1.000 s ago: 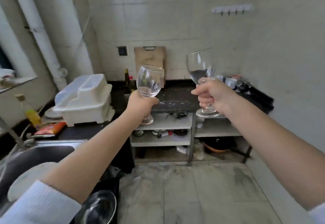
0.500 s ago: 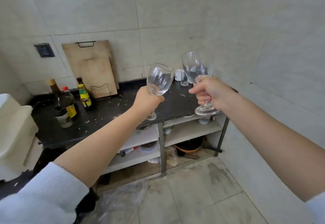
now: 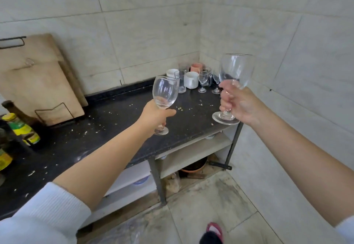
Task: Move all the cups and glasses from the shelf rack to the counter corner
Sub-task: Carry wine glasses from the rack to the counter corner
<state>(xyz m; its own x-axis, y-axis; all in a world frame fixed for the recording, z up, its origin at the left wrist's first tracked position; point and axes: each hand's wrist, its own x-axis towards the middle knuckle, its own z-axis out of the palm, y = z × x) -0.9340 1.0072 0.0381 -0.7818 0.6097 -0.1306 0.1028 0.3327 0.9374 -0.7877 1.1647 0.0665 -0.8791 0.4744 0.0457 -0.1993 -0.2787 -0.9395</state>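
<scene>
Our left hand [image 3: 156, 114] and right hand [image 3: 236, 103] each clamp a wine glass [image 3: 165, 93] stem; crowded cluster [image 3: 193, 78] at 12 o'clock, so we risk clinking on set-down.

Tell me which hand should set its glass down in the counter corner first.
Probably the right. The right hand holds its wine glass just in front of the cups and glasses already in the corner. The left hand and its glass hang farther out over the mid-counter.
</scene>
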